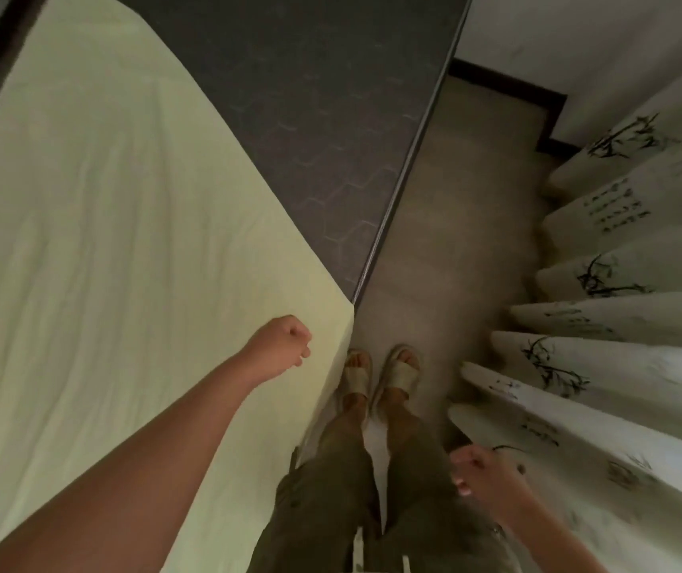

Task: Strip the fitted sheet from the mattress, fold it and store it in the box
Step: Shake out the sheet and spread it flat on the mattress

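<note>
Here, left hand (279,347) fisted at sheet (103,241) edge, floor (446,225) alongside.

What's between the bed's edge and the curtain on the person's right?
In the head view, only bare floor and the person's sandalled feet lie between the sheeted mattress edge and the curtain.

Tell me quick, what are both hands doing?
Left hand: closed in a fist over the pale yellow fitted sheet; whether it grips the cloth cannot be told.
Right hand: closed in a loose fist, holding nothing visible.
</note>
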